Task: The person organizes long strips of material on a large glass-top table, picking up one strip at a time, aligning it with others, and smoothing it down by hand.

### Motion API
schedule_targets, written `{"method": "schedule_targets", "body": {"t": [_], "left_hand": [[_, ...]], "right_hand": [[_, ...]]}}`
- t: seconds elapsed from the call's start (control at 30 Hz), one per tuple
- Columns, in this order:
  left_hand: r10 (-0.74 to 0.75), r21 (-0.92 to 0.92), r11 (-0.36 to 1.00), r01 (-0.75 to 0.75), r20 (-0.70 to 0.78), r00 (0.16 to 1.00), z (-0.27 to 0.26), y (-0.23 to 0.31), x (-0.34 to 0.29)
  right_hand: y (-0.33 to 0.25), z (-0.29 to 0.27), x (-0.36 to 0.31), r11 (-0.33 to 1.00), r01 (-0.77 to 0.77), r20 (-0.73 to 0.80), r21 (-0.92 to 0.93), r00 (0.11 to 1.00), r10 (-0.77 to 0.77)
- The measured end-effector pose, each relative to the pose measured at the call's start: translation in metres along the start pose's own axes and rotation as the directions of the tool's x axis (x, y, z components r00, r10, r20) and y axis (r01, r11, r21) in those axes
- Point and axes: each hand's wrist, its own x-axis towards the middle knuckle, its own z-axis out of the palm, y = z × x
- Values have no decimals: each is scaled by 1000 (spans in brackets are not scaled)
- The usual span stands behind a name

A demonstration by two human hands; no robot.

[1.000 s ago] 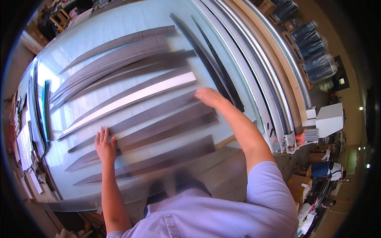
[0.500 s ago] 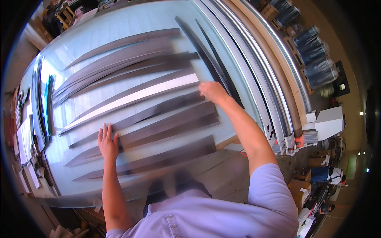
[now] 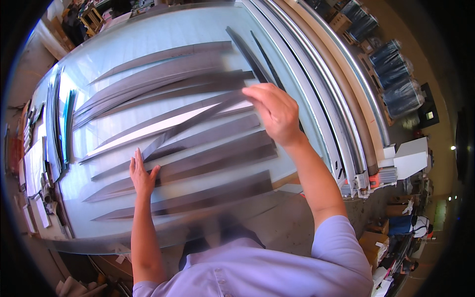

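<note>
The right hand (image 3: 278,113) is pinching the end of a long, thin, dark grey strip (image 3: 217,107) between thumb and fingers, the other fingers curled. The left hand (image 3: 143,179) is flat over the pieces on the desk, its fingers extended and the thumb held apart; its fingertips are at the strip's lower end, though whether they press on it cannot be told. The strip is raised at the right hand and slants down leftward, dull at the top and shiny near the left fingers. It crosses over a bright white band (image 3: 143,131) lying on the desk.

Just below the raised strip lies a flat grey strip (image 3: 208,132), then a group of wider tapered pieces (image 3: 213,157) and another dark tapered piece (image 3: 217,194), all pointed at the left. Beyond the white band are more curved grey strips (image 3: 153,74). Two black strips (image 3: 247,54) run behind the right hand, which partly hides them. Bluish strips (image 3: 68,126) lie at the left of the glossy, pale desk (image 3: 198,22). Metal rollers (image 3: 324,64) line its right side, with plastic-wrapped rolls (image 3: 402,96) farther off.
</note>
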Motion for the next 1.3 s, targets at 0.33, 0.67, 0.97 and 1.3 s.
{"method": "schedule_targets", "body": {"t": [0.33,0.67,0.97,1.3], "left_hand": [[-10,95,995,33,-232,973,-99,-31,23],[175,250,938,-239,251,952,-124,37,-31],[213,-360,933,1,555,804,-52,154,-5],[95,-284,956,73,535,840,-44,193,89]], "right_hand": [[-62,-25,-58,925,-363,-87,113,924,373],[-121,92,-234,123,-941,459,314,264,848],[-94,98,-188,205,-881,483,426,413,772],[44,63,-120,828,-557,242,67,814,528]]}}
